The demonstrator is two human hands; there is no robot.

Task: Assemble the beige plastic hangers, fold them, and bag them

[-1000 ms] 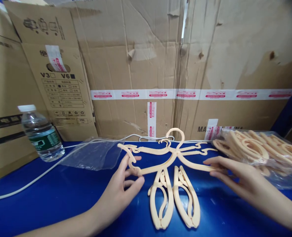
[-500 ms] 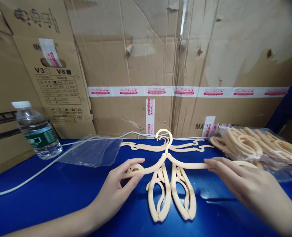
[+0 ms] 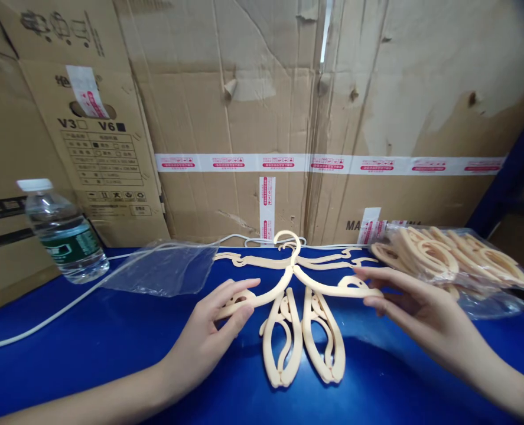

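A cream folding clothes hanger (image 3: 272,296) is spread out above the blue table, its hook pointing away from me. My left hand (image 3: 220,321) pinches the end of its left arm between thumb and fingers. At the opposite end, my right hand (image 3: 415,304) grips the tip of the right arm, thumb below and fingers above. Between my hands lie two folded hangers, a left one (image 3: 268,348) and a right one (image 3: 338,348), side by side on the table. Behind the hook rest more opened hangers (image 3: 266,262), partly overlapping.
A clear plastic bag of folded hangers (image 3: 448,254) sits at the right. At the left stand a water bottle (image 3: 64,233) and a flat plastic bag (image 3: 168,268). A white cable (image 3: 62,313) crosses the table (image 3: 124,348), and cardboard (image 3: 226,124) walls the back.
My right hand has shifted its hold to the right arm's tip, and that arm now shows its end loop. The left hand keeps its pinch. The view has shifted slightly.
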